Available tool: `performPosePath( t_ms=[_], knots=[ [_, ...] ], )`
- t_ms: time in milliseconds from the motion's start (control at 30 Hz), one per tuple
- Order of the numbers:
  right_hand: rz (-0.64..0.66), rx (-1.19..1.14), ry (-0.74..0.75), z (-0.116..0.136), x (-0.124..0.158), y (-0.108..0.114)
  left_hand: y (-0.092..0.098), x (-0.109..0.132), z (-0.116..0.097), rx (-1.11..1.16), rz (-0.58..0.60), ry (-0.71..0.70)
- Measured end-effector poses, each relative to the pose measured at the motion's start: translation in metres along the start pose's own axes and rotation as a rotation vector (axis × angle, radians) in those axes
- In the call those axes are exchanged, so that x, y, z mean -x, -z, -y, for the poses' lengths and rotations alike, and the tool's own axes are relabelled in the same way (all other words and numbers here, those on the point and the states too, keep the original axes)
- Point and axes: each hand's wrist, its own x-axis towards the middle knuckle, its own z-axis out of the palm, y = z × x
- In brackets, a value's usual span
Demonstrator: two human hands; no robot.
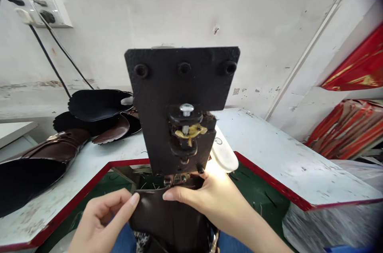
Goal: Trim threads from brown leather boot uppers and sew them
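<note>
A dark brown leather boot upper (170, 215) hangs over the lap, its top edge just under the foot (176, 180) of a black machine head (185, 89). My left hand (104, 217) pinches the upper's left corner between thumb and forefinger. On the right, my right hand (209, 193) is closed on the same edge, thumb on the near face and the other fingers mostly hidden behind it and the machine. A bolt with yellowish residue sits on the machine's front. The contact between foot and leather is hard to make out.
Dark boot uppers with scalloped tops (100, 105) and a brown strapped upper (60, 145) lie on the worn white table (119, 149), left. A white lamp (224, 151) shines beside the machine. Red trim (101, 169) edges the table's cut-out. Red bundles (347, 129) stand right.
</note>
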Motion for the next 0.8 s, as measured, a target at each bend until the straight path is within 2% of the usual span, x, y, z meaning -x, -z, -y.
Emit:
performPosePath(
  t_ms=[100,200,267,400,500,667,800],
  knots=[
    [0.035,-0.029,0.034,0.006,-0.002,-0.009,0.003,-0.01,-0.017,-0.15,0.055,-0.081],
    [0.062,-0.041,0.049,0.012,-0.003,-0.01,-0.004,-0.022,-0.037,-0.346,0.249,-0.258],
    [0.083,0.007,0.061,0.013,-0.004,0.001,-0.011,-0.027,-0.042,-0.344,0.335,-0.294],
    [0.207,0.311,0.061,0.004,-0.004,0.045,-0.016,-0.027,-0.035,-0.258,0.215,-0.242],
    [0.179,0.553,0.109,-0.005,0.0,0.07,-0.012,-0.025,-0.026,-0.244,0.127,-0.226],
    [0.138,0.579,0.066,-0.009,0.01,0.07,-0.004,-0.026,-0.024,-0.279,0.179,-0.202],
    [0.104,0.566,0.021,-0.013,0.016,0.07,-0.013,-0.02,-0.031,-0.406,0.057,-0.166]
  ],
)
